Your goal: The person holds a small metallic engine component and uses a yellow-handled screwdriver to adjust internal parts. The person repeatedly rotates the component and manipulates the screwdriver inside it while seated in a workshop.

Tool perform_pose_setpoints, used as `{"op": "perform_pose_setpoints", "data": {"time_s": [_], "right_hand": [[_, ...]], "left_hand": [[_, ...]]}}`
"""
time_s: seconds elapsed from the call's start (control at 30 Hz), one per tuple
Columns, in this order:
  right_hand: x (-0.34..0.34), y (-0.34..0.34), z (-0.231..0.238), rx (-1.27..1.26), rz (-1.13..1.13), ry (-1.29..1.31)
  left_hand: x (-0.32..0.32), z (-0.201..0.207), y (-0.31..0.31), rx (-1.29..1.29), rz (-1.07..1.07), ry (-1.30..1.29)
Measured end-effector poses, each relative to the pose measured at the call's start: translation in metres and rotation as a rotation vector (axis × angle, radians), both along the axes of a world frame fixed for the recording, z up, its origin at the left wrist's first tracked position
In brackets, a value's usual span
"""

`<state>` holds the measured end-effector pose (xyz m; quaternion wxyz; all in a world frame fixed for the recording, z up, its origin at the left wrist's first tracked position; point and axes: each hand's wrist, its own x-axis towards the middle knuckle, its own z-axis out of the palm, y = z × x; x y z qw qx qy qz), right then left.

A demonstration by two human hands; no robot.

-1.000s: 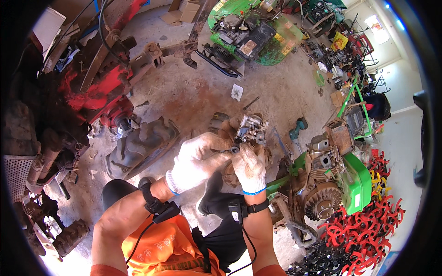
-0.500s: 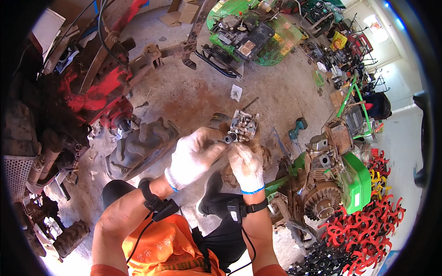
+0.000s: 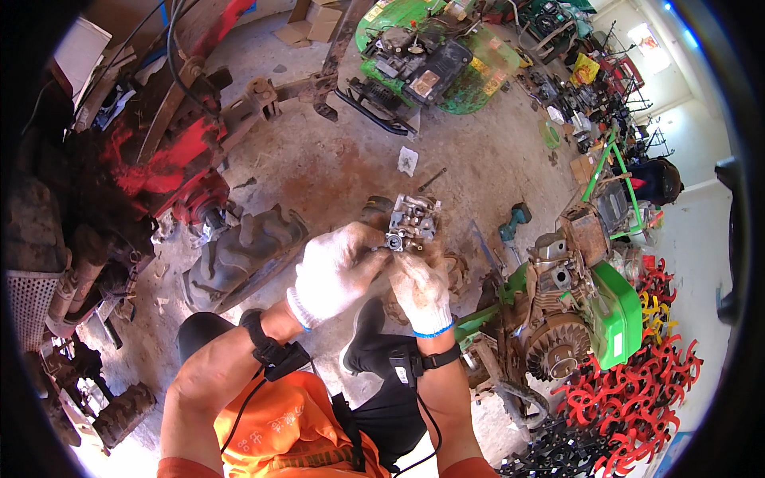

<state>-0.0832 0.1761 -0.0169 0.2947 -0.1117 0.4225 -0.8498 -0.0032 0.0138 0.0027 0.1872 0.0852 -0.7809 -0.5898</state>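
Observation:
A silvery cast-metal engine part [image 3: 415, 219] with several knobs, stubs and round openings is in front of me, just beyond my gloved fingertips. A round, ring-like opening [image 3: 394, 241] shows at its near left corner. My left hand [image 3: 339, 267], in a white knit glove, has its fingers bent and pinched at that corner. From the right, my right hand [image 3: 421, 288], in a dirtier glove with a blue cuff edge, is closed on the part's near edge. The fingertips partly cover where they meet the metal.
On the right stands an engine with a finned flywheel [image 3: 558, 350] and green tank [image 3: 617, 315], near red curved blades [image 3: 637, 406]. A teal power tool [image 3: 518, 223] lies on the floor. A lugged tyre [image 3: 247, 255] and red machine [image 3: 163, 159] are left; a green machine [image 3: 430, 60] is ahead.
The metal part has shifted slightly left and turned a little, with its round opening now at its near left corner. My right hand has moved slightly left with it; the left hand has barely moved.

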Motion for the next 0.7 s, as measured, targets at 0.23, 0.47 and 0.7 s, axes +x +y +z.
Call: {"op": "perform_pose_setpoints", "data": {"time_s": [0.23,0.47,0.7], "right_hand": [[0.0037,0.0012,-0.0053,0.015,-0.027,0.032],[-0.0019,-0.0013,-0.0052,-0.119,0.033,-0.012],[0.0004,-0.0026,-0.004,-0.035,0.003,-0.021]], "left_hand": [[-0.001,-0.006,-0.0021,-0.075,-0.004,0.005],[-0.0022,-0.0045,-0.0013,-0.184,-0.005,0.098],[-0.0011,-0.0055,-0.0009,-0.244,0.0,0.134]]}}
